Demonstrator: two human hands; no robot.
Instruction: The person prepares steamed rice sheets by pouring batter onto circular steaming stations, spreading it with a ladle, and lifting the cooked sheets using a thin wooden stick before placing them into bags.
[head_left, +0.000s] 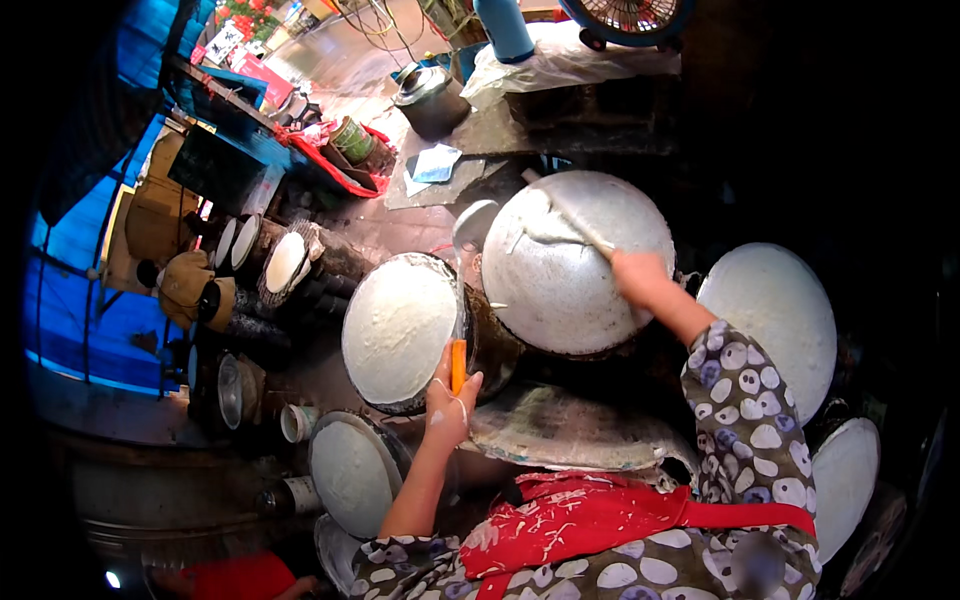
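Note:
My left hand (445, 405) is closed around the orange handle (458, 366) of a long metal ladle. The ladle's bowl (475, 225) hangs beside the left rim of a large round metal griddle (568, 300). In my right hand (639, 279) is a wooden stick-like spreader (574, 217), which reaches across that griddle's upper part. White batter (551, 225) lies in a patch under and along the spreader; most of the griddle's surface shows bare grey metal. Just left, beyond my left hand, a second round griddle (401, 326) is covered by a white sheet of batter.
More white-covered round pans stand at right (772, 322), lower right (847, 480) and lower left (352, 476). A lidded metal pot (430, 97), a blue cylinder (504, 28) and a fan (628, 11) are at the far side. A person's red garment (240, 577) shows lower left.

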